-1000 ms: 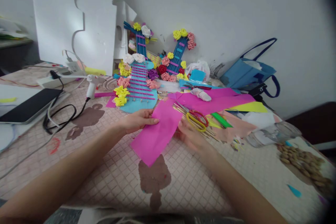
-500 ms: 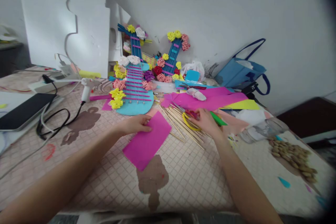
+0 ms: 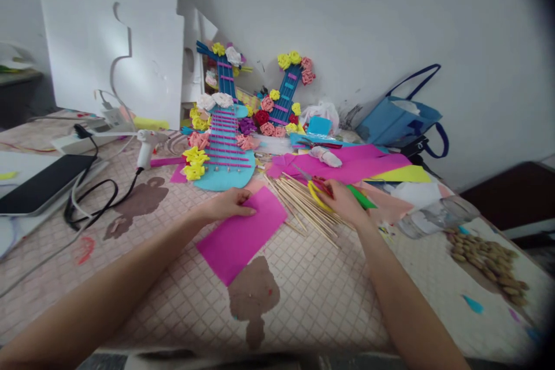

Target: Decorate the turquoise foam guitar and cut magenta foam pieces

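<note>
A magenta paper sheet (image 3: 240, 234) lies flat on the tiled tablecloth in front of me. My left hand (image 3: 228, 205) rests on its far edge, fingers curled over the paper and pinching it. My right hand (image 3: 342, 203) is closed on a pair of scissors (image 3: 315, 185) with yellow and red handles, lifted a little above a bundle of thin wooden sticks (image 3: 303, 205). The scissor blades point left and away from me.
A blue paper guitar with paper roses (image 3: 221, 144) lies beyond the sheet, a second one (image 3: 284, 98) leans on the wall. Glue gun (image 3: 145, 147) and black cable at left, phone (image 3: 41, 182) far left. Coloured sheets (image 3: 347, 165), blue bag (image 3: 399, 118), nuts (image 3: 485, 254) at right.
My right hand left the magenta sheet, reached right to the scissors and closed on them. The sheet settled flat under my left hand.
</note>
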`<state>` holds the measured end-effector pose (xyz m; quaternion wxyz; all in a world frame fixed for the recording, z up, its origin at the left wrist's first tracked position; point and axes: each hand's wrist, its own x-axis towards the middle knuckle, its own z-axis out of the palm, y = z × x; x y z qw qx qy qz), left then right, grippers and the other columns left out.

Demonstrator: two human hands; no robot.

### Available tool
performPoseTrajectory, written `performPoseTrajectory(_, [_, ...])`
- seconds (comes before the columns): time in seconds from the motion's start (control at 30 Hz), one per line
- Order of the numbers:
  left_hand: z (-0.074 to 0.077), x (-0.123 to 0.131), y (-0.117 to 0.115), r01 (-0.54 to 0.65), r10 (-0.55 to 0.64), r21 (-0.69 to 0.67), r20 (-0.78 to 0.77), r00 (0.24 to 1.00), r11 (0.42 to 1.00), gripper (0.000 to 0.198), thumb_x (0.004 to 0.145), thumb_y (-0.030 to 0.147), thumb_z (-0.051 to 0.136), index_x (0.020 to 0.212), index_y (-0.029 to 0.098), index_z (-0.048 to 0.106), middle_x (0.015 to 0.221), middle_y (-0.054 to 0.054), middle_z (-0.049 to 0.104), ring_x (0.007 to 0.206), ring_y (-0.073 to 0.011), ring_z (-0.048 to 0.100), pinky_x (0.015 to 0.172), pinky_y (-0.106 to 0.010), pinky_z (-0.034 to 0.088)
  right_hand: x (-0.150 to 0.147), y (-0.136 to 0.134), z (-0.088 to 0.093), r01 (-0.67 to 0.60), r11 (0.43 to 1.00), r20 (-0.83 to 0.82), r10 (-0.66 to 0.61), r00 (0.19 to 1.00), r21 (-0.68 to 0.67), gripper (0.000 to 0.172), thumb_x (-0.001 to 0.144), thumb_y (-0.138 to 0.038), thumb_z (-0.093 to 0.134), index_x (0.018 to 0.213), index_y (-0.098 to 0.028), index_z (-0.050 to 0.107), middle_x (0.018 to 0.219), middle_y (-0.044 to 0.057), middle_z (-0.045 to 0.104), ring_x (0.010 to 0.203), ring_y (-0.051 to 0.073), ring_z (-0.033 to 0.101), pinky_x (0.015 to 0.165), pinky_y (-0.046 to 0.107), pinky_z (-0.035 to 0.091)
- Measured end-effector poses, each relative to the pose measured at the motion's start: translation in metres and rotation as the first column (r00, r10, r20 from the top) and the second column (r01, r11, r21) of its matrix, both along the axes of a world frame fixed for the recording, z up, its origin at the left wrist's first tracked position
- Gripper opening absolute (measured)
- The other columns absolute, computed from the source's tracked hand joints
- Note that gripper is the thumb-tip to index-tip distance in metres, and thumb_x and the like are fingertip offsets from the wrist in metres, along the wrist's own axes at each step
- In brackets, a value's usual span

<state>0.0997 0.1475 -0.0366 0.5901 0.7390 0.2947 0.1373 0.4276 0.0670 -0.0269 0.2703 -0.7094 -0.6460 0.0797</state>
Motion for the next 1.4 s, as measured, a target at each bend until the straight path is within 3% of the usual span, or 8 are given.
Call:
performPoseTrajectory(0.13, [0.004,-0.003,0.000,0.075,-0.058,-0.238,0.079,0.995,0.968,0.036,0.065,0.041,0.075,0.078,0.013,0.057,0.073,0.001,0.063,0.061,-0.0109,0.057,0.056,-0.021,0.044,-0.019,-0.005,0.016,-0.081,0.996,-0.493,0.083,0.866,0.026,0.035,0.077,-0.045,0.059,0.100,-0.019,0.053,0.082,0.004,0.064,0.068,0.017,0.059,0.059,0.027,0.044])
performPoseTrajectory(0.23, [0.007,-0.004,-0.004,0.140,-0.104,-0.363,0.116,0.988,0.921,0.035,0.067,0.037,0.076,0.087,0.013,0.061,0.081,-0.002,0.068,0.063,-0.0112,0.061,0.059,-0.021,0.047,-0.050,-0.012,0.024,-0.133,0.991,-0.670,0.104,0.735,0.007,0.036,0.071,-0.045,0.066,0.095,-0.021,0.054,0.067,-0.002,0.056,0.053,0.012,0.049,0.047,0.024,0.036])
performPoseTrajectory(0.43, [0.008,-0.003,-0.006,0.147,-0.096,-0.403,0.143,0.985,0.903,0.035,0.069,0.035,0.076,0.093,0.013,0.065,0.087,-0.005,0.071,0.065,-0.0130,0.064,0.058,-0.021,0.049,-0.100,-0.021,0.011,-0.226,0.973,-0.757,0.116,0.643,-0.042,0.030,0.065,-0.041,0.073,0.072,-0.022,0.052,0.058,-0.005,0.048,0.050,0.011,0.043,0.046,0.023,0.034])
performPoseTrajectory(0.6, [0.011,-0.001,-0.009,0.150,-0.116,-0.370,0.113,0.987,0.917,0.034,0.069,0.036,0.075,0.094,0.014,0.067,0.084,-0.003,0.071,0.065,-0.0118,0.063,0.055,-0.019,0.047,-0.107,-0.022,0.000,-0.286,0.958,-0.790,0.147,0.595,-0.037,0.030,0.063,-0.038,0.075,0.072,-0.021,0.051,0.059,-0.005,0.048,0.051,0.010,0.042,0.046,0.023,0.035])
performPoseTrajectory(0.83, [0.012,-0.001,-0.010,-0.010,0.012,-0.175,0.010,1.000,0.985,0.032,0.066,0.038,0.077,0.084,0.013,0.068,0.074,-0.001,0.069,0.056,-0.0111,0.059,0.049,-0.019,0.044,-0.114,-0.028,0.011,-0.304,0.948,-0.818,0.102,0.567,-0.093,0.035,0.062,-0.040,0.076,0.076,-0.020,0.051,0.059,-0.006,0.047,0.045,0.007,0.040,0.041,0.021,0.033])
performPoseTrajectory(1.07, [0.010,0.001,-0.012,-0.020,0.139,-0.513,0.195,0.971,0.858,0.034,0.068,0.028,0.077,0.097,0.013,0.067,0.088,-0.006,0.073,0.076,-0.0173,0.067,0.073,-0.030,0.055,-0.116,-0.029,-0.008,-0.309,0.951,-0.885,0.148,0.441,0.005,0.036,0.069,-0.049,0.071,0.075,-0.022,0.048,0.054,-0.006,0.045,0.044,0.009,0.042,0.040,0.022,0.033])
performPoseTrajectory(1.23, [0.011,0.009,-0.022,-0.094,0.284,-0.618,0.216,0.934,0.781,0.032,0.065,0.025,0.080,0.092,0.011,0.067,0.085,-0.008,0.073,0.071,-0.0173,0.067,0.071,-0.031,0.055,-0.134,-0.037,-0.003,-0.252,0.968,-0.868,0.123,0.481,-0.003,0.028,0.069,-0.040,0.072,0.077,-0.022,0.053,0.062,-0.004,0.053,0.049,0.010,0.045,0.045,0.023,0.038])
performPoseTrajectory(1.4, [0.009,0.010,-0.020,-0.110,0.276,-0.521,0.251,0.928,0.846,0.034,0.064,0.029,0.080,0.089,0.012,0.065,0.081,-0.004,0.071,0.071,-0.0155,0.065,0.069,-0.028,0.052,-0.141,-0.038,0.002,-0.188,0.981,-0.869,0.129,0.478,0.043,0.021,0.068,-0.034,0.071,0.077,-0.020,0.059,0.066,-0.002,0.058,0.056,0.012,0.050,0.054,0.025,0.043])
